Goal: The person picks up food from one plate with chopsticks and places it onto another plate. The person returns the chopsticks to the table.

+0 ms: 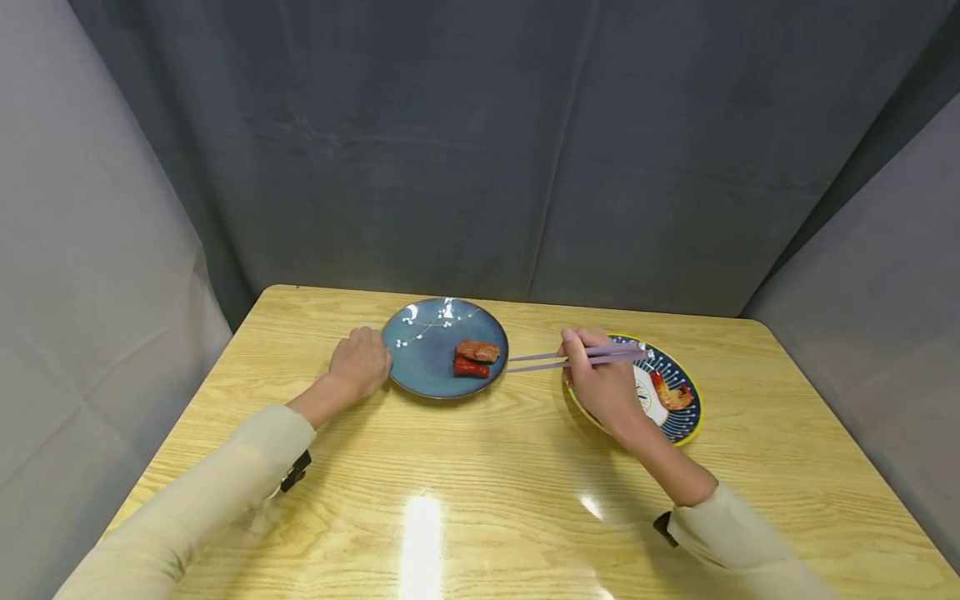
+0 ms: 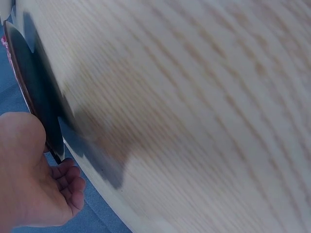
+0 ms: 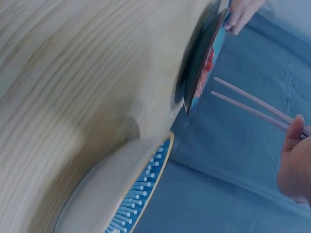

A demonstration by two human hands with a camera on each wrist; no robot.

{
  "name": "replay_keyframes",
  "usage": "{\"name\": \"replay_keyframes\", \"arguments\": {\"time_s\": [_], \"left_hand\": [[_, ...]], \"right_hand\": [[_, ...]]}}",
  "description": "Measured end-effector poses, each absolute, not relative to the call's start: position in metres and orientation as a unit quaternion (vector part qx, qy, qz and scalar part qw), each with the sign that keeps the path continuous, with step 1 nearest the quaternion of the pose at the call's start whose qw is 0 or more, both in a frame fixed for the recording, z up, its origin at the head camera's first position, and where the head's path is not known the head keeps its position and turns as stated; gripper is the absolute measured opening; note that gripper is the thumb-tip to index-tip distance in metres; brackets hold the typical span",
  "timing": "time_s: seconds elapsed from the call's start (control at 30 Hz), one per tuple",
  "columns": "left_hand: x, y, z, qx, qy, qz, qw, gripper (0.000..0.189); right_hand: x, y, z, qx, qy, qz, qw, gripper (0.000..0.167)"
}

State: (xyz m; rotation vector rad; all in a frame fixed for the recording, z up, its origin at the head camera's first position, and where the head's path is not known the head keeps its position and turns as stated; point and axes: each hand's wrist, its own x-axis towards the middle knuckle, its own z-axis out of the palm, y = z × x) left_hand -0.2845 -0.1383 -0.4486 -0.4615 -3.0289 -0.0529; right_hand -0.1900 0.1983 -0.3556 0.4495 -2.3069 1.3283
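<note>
My left hand [image 1: 361,362] grips the left rim of a round blue plate [image 1: 420,371], thumb above the rim and fingers curled beneath it in the left wrist view. White blossom sprigs decorate this plate. A browned piece of meat [image 1: 477,351] and a dark red piece of food [image 1: 471,367] lie on its right half. In my right hand [image 1: 603,379] is a pair of lilac chopsticks [image 1: 536,362], pointing left with the tips slightly apart by the blue plate's right rim. Nothing sits between the tips. In the right wrist view the chopsticks [image 3: 257,107] are held above table level.
Under my right hand stands a yellow-rimmed patterned plate [image 1: 686,425], partly covered by the hand. An orange-red, shrimp-like piece [image 1: 672,393] lies on it. Both plates stand on a wooden table [image 1: 480,467], with a dark grey curtain [image 1: 450,167] behind its far edge.
</note>
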Motion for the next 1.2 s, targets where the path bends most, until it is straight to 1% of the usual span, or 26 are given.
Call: {"name": "replay_keyframes", "arguments": {"time_s": [0.1, 0.23, 0.47, 0.53, 0.67, 0.87, 1.2], "left_hand": [[-0.284, -0.138, -0.448, -0.152, -0.987, -0.019, 0.040, 0.034], [-0.285, -0.138, -0.449, -0.152, -0.987, -0.020, 0.042, 0.034], [-0.285, -0.138, -0.450, -0.147, -0.988, -0.020, 0.034, 0.034], [-0.286, -0.137, -0.450, -0.147, -0.988, -0.018, 0.034, 0.034], [-0.287, -0.138, -0.451, -0.150, -0.988, -0.014, 0.037, 0.035], [-0.287, -0.138, -0.450, -0.148, -0.988, -0.010, 0.031, 0.036], [-0.287, -0.137, -0.449, -0.148, -0.989, -0.006, 0.027, 0.037]], "right_hand": [[-0.194, 0.215, -0.362, 0.152, -0.841, 0.472, 0.216, 0.032], [-0.190, 0.233, -0.360, 0.141, -0.846, 0.466, 0.216, 0.033], [-0.175, 0.257, -0.351, 0.123, -0.853, 0.456, 0.222, 0.033], [-0.167, 0.259, -0.344, 0.121, -0.855, 0.454, 0.219, 0.033], [-0.161, 0.270, -0.339, 0.112, -0.865, 0.448, 0.199, 0.034], [-0.162, 0.289, -0.340, 0.096, -0.876, 0.442, 0.168, 0.042], [-0.154, 0.304, -0.337, 0.075, -0.882, 0.446, 0.134, 0.042]]}}
